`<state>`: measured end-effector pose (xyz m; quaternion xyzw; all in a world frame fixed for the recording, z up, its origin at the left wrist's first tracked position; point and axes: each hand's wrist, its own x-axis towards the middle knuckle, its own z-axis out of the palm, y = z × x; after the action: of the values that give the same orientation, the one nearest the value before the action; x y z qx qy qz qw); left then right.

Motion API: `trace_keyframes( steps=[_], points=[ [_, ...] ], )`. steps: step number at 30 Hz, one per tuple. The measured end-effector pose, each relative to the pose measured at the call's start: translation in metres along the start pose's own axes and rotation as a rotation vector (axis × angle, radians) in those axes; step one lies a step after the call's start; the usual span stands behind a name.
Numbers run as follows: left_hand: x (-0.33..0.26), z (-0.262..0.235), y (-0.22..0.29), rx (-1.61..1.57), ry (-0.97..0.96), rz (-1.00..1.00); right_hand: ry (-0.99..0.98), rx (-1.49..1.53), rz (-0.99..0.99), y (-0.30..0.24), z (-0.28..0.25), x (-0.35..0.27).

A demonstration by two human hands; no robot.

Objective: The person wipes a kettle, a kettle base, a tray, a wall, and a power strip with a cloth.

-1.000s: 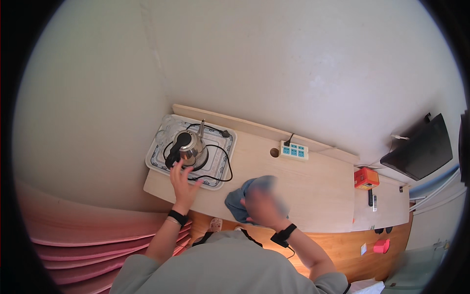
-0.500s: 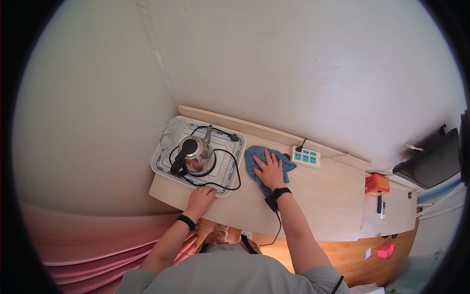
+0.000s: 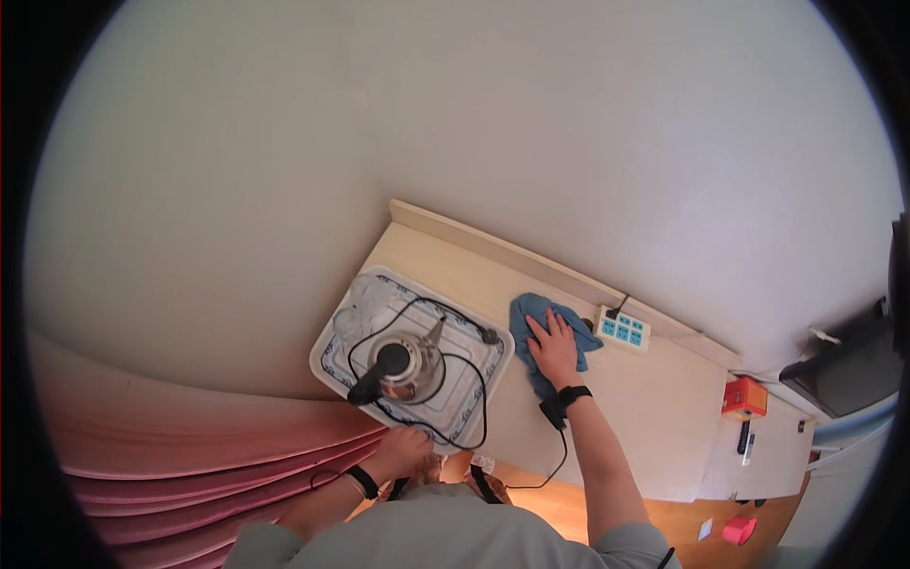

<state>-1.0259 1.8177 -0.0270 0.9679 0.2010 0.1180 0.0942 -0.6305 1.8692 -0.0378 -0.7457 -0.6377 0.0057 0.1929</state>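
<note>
My left hand (image 3: 406, 449) grips the near rim of a white tray (image 3: 322, 353) with a blue patterned border; its fingertips are partly hidden. A steel electric kettle (image 3: 413, 365) with a black handle and lid stands on the tray, its black power cord (image 3: 486, 391) looped round it. Clear glasses (image 3: 353, 322) sit at the tray's left side. To the right of the tray, my right hand (image 3: 554, 349) lies flat with fingers spread on a crumpled blue cloth (image 3: 527, 309) on the table.
A white power strip (image 3: 623, 328) with blue sockets lies right of the cloth. Further right are a red box (image 3: 745, 398), remote controls (image 3: 747, 446) and a wall-mounted screen (image 3: 844, 370). The pale wooden table (image 3: 645, 417) has a raised back ledge. Pink curtain (image 3: 218, 450) hangs at the left.
My left hand has drawn the tray, with the kettle and glasses on it, toward me, baring a strip of table behind it. My right hand stays on the cloth. The view has shifted.
</note>
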Motion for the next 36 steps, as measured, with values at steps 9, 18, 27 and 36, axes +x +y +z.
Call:
trace_keyframes(
  steps=[9,18,27,36],
  points=[
    [-0.015,-0.012,0.002,-0.111,-0.036,0.014,-0.291,0.068,-0.404,-0.046,0.034,0.109],
    [-0.014,-0.007,-0.005,-0.280,-0.022,-0.007,-0.548,0.008,-0.511,-0.214,0.099,0.259],
    [-0.012,-0.004,-0.013,-0.282,-0.012,0.026,-0.624,0.007,-0.291,-0.239,0.110,0.313],
    [-0.011,-0.005,-0.019,-0.274,0.095,0.057,-0.205,0.062,-0.434,-0.129,0.083,0.232]
  ],
)
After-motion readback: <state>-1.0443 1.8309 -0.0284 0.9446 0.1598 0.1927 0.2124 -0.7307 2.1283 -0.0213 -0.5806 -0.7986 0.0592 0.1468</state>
